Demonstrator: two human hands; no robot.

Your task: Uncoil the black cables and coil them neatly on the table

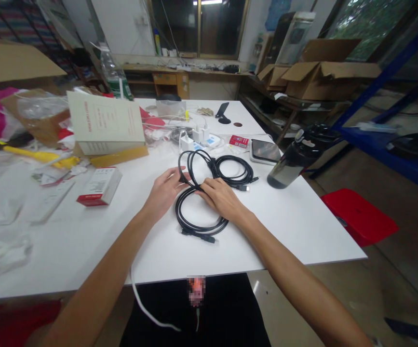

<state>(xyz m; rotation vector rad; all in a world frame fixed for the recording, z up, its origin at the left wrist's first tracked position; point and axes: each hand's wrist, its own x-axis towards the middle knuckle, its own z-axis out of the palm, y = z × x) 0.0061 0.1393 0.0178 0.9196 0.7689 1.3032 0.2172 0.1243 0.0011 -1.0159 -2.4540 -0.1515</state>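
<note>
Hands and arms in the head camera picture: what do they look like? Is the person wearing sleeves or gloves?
Both arms are bare as far up as the picture shows, with no sleeves in view. The left hand and right hand wear no gloves, and no rings, watch or bracelet show. Both arms look long and slim.

A: White table [288, 226], glossy top. What lies on it?

B: Coiled black cables [209, 193] at the middle. Left of them a small red-and-white box [100, 185] and a yellow tool [37, 155]. Farther back, a cream booklet [105, 123] stands upright, with white chargers [197, 137] beside it.

A: Right side?

B: A phone [265, 150] lying flat, and a dark bottle [295, 156] tilted near the edge.
</note>
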